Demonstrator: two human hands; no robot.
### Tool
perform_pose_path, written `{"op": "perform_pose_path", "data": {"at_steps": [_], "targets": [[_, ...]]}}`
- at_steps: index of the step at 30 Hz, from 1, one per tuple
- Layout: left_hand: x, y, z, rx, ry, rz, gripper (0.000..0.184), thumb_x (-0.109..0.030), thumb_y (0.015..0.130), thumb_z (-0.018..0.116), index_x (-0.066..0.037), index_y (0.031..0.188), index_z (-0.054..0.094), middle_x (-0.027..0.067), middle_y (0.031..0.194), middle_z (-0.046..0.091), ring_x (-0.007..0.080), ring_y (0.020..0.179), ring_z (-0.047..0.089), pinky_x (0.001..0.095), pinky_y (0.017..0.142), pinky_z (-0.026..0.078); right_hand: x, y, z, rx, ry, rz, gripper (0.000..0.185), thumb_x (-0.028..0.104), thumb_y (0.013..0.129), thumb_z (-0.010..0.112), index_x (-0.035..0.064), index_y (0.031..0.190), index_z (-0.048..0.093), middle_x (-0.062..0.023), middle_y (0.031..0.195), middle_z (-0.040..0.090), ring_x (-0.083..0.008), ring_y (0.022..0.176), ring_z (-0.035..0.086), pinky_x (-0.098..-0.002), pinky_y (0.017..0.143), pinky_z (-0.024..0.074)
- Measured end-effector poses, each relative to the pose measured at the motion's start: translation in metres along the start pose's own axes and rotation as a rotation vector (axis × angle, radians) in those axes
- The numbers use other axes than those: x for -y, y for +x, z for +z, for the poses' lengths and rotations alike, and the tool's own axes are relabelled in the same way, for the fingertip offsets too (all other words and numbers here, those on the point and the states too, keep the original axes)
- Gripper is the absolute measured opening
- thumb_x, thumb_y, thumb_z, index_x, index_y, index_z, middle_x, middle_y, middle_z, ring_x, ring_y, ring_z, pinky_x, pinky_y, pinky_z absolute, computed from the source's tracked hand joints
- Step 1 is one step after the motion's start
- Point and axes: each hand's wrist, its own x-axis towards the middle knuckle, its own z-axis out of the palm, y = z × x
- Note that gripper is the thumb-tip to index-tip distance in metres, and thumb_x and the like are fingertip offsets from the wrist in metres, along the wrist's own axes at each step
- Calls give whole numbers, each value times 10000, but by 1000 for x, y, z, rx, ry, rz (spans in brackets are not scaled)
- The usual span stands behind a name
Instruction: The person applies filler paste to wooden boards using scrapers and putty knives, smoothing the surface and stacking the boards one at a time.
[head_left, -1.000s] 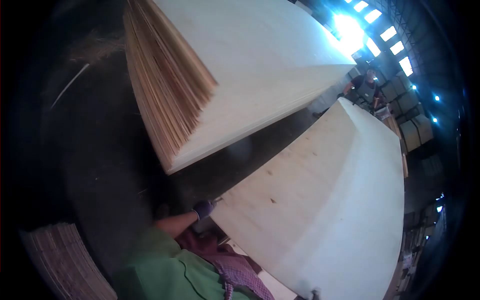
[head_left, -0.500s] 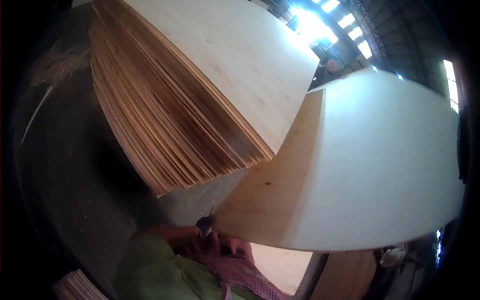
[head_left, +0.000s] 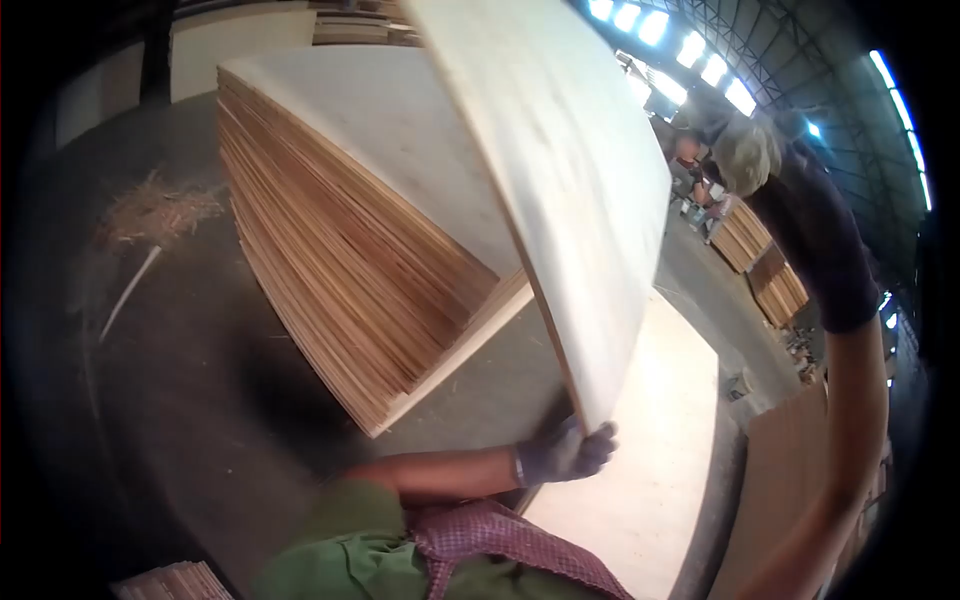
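Left gloved hand [head_left: 566,455] grasping near bottom corner of large pale flat wooden sheet [head_left: 575,180]; sheet tilts up above it. Right gloved hand [head_left: 760,160] released, raised right of sheet, apart.

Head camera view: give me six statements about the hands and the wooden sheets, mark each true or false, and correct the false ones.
1. The left hand, in a dark glove, grips the lower corner of the large pale wooden sheet. True.
2. The right hand is at the picture's upper right. True.
3. Both hands are bare. False: both wear gloves.
4. The right hand also grips the sheet. False: a gap shows between them.
5. The loose heap of light-brown scraps lies on the dark grey floor, left of the tall stack of brown-edged wooden sheets in the picture. True.
6. The sheet lies flat on the stack. False: it is tilted up, its lower corner in the left hand.
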Motion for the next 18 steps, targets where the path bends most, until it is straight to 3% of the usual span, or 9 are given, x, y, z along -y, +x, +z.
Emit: {"op": "perform_pose_path", "data": {"at_steps": [5,7,9,11,13,15,16,17,18], "targets": [[-18,43,108,100,-188,27,201,-295,1004,419,-146,891,491,-56,665,388,61,495,327,220,467,299,12,-56,14,61,-136,115,366,164,946,622,-13,1256,545,-183,1132,643,-252,1011,648,-397,879,531],[-20,47,131,84,-189,113,194,-269,1002,452,-141,857,445,-75,639,380,37,471,338,234,464,316,33,-61,48,-148,1451,610,459,334,937,629,-9,1236,565,-189,1107,643,-238,992,647,-373,848,536],[-15,40,126,89,-84,157,201,-267,1018,432,-114,910,505,-55,649,452,60,498,437,242,483,383,60,-90,91,-230,1487,770,558,480,908,619,4,1199,611,-186,1075,650,-238,974,649,-363,820,541],[3,14,155,-712,747,178,249,-273,1029,423,-70,1007,566,-9,716,570,107,575,557,255,535,460,89,-115,137,-394,1351,805,528,480,900,617,8,1136,646,-205,1179,606,-255,976,640,-366,798,531],[-14,-40,131,-946,1231,239,338,-312,1042,406,-34,1059,596,41,813,646,158,656,628,283,577,506,102,-129,174,-521,956,661,486,467,901,606,2,1015,692,-214,1134,622,-280,944,643,-375,764,534],[-77,-96,141,-840,1571,1062,364,-313,1053,373,-23,1033,592,76,870,640,166,730,631,299,654,526,120,-116,179,-562,902,777,336,314,880,583,21,950,730,-197,1012,675,-294,933,661,-377,772,530],[-109,-125,146,-854,1750,1442,379,-313,1059,356,-17,1020,590,94,898,637,170,768,633,307,692,535,120,-109,181,-602,752,683,321,304,867,573,38,943,737,-178,966,687,-300,865,670,-375,719,528],[-121,-122,184,-1242,1939,1707,214,-105,1031,375,11,1104,540,146,1061,608,251,995,589,382,927,457,122,-108,183,-606,767,684,321,304,867,573,38,943,737,-178,966,687,-300,865,670,-375,719,528],[-167,-133,183,-1339,1910,1870,258,-91,1030,361,24,1214,500,169,1197,563,259,1113,548,374,1000,415,127,-110,186,-637,815,735,386,375,889,557,28,946,716,-186,936,666,-297,854,653,-381,734,522]]}}
